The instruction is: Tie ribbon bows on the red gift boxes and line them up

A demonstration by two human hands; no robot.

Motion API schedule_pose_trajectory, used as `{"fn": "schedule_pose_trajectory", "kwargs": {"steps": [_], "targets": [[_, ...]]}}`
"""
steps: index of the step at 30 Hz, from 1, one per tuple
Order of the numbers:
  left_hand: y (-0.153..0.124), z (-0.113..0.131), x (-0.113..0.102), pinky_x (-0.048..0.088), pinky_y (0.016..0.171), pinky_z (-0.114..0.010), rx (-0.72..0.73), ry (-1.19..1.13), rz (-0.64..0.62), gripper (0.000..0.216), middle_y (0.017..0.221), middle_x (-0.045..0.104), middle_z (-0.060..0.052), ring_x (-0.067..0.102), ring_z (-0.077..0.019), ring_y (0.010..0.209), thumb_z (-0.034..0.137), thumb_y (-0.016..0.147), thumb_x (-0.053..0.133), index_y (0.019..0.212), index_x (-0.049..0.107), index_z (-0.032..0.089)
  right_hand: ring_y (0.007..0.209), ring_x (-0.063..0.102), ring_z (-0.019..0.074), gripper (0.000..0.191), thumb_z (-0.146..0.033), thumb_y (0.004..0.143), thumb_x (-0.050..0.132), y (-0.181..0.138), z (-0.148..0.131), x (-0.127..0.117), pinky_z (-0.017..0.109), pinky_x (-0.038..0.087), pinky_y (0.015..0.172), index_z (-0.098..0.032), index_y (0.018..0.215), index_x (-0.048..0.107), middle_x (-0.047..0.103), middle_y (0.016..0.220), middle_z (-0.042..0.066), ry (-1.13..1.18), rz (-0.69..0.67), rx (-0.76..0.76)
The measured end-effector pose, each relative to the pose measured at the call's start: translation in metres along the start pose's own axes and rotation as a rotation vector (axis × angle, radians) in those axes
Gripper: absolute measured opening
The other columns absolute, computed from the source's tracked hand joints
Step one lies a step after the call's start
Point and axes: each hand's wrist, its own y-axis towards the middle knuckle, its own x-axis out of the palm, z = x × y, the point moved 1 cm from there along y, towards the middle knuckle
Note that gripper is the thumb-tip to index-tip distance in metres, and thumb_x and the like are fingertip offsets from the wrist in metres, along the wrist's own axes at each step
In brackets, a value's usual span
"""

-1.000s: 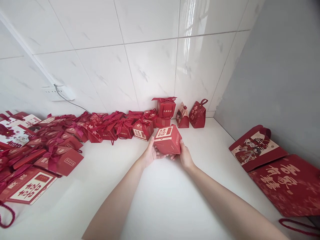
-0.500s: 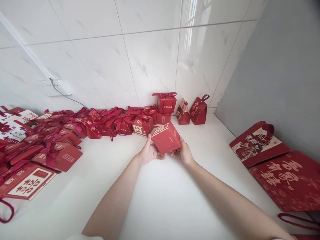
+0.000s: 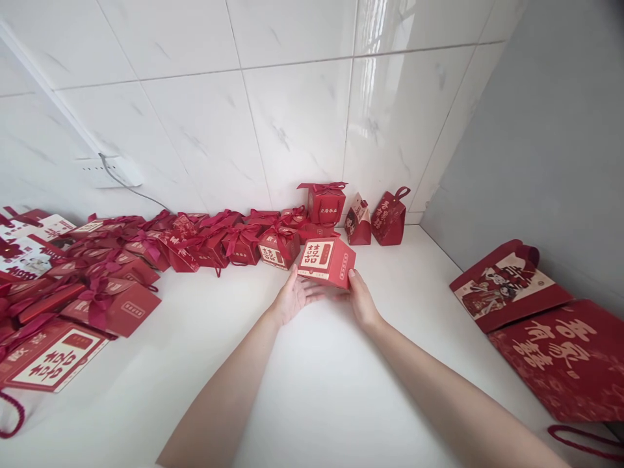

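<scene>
Between my two hands is a red gift box [image 3: 336, 260], tilted, with a cream panel of dark red characters on its upper left face. My left hand [image 3: 291, 300] supports its left edge, thumb up at the side and fingers stretched beneath. At the box's right lower corner, my right hand [image 3: 361, 300] grips with the thumb on the side; its other fingers are partly hidden under the box. Just behind the held box stands a ribbon-tied gift box [image 3: 279, 247] with a similar panel.
Many red ribbon-tied boxes [image 3: 117, 302] crowd the left side and back of the white table [image 3: 312, 390]. Two small pointed boxes [image 3: 389, 218] stand by the tiled wall. Flat red gift bags [image 3: 565, 354] lie at the right. A socket with a cable [image 3: 110, 172] is on the wall.
The gift box has turned in my hands: its plain folded face has swung out of sight and the cream character panel now faces me. Both hands stay in nearly the same place.
</scene>
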Motion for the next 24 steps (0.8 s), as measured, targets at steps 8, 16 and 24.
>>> {"fn": "schedule_pose_trajectory", "kwargs": {"steps": [8, 16, 24], "targets": [[0.006, -0.001, 0.001, 0.034, 0.111, -0.043, 0.450, 0.162, 0.324, 0.056, 0.144, 0.047, -0.004, 0.042, -0.0266, 0.134, 0.048, 0.084, 0.060, 0.134, 0.051, 0.026, 0.132, 0.042, 0.0240, 0.053, -0.046, 0.090, 0.053, -0.004, -0.004, 0.007, 0.042, 0.038, 0.108, -0.031, 0.139, 0.041, 0.043, 0.145, 0.002, -0.158, -0.078, -0.203], [0.005, -0.001, 0.002, 0.034, 0.111, -0.044, 0.315, 0.047, 0.168, 0.069, 0.137, 0.055, -0.003, 0.038, -0.0273, 0.137, 0.071, 0.084, 0.036, 0.137, 0.048, 0.027, 0.145, 0.012, 0.0232, 0.068, -0.038, 0.078, 0.071, -0.014, -0.010, 0.009, 0.046, 0.013, 0.118, -0.030, 0.137, 0.038, 0.025, 0.154, 0.005, -0.317, -0.147, -0.269], [0.003, 0.000, -0.001, 0.036, 0.108, -0.045, 0.231, -0.038, 0.199, 0.077, 0.126, 0.063, -0.009, 0.047, -0.0303, 0.129, 0.076, 0.081, 0.033, 0.125, 0.058, 0.018, 0.132, 0.040, 0.0263, 0.043, -0.039, 0.069, 0.078, -0.012, -0.010, 0.011, 0.048, 0.028, 0.111, -0.025, 0.094, 0.047, 0.044, 0.140, 0.009, -0.237, -0.176, -0.275]]}}
